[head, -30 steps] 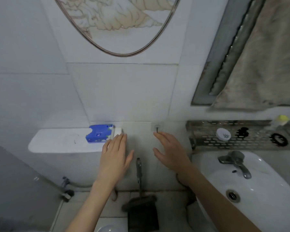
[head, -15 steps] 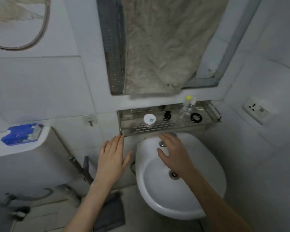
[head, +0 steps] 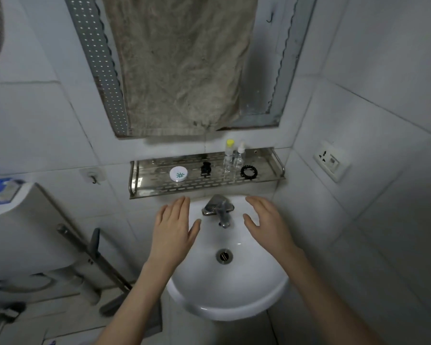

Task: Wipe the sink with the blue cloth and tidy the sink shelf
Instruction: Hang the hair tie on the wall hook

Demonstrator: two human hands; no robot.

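Note:
A white round sink (head: 229, 300) hangs on the tiled wall below a perforated steel shelf (head: 266, 181). On the shelf lie a white round tin (head: 178, 174), a black hair clip (head: 205, 168), two small clear bottles (head: 232, 158) and a black coiled hair tie (head: 248, 172). The blue cloth (head: 0, 191) rests on the toilet tank at the far left. My left hand (head: 173, 230) hovers flat over the sink's left rim, fingers apart, empty. My right hand (head: 266, 225) hovers over the right side, also empty. The tap (head: 219, 210) stands between them.
A mirror with a dirty beige towel (head: 182, 63) hanging over it is above the shelf. The toilet tank (head: 18, 235) stands at the left, with a long-handled tool (head: 92, 260) leaning beside it. A wall socket (head: 330, 160) sits at the right. A hook (head: 93, 176) is left of the shelf.
My view has swung right from the toilet tank to the sink. Both open hands now hover over the basin, one on each side of the tap.

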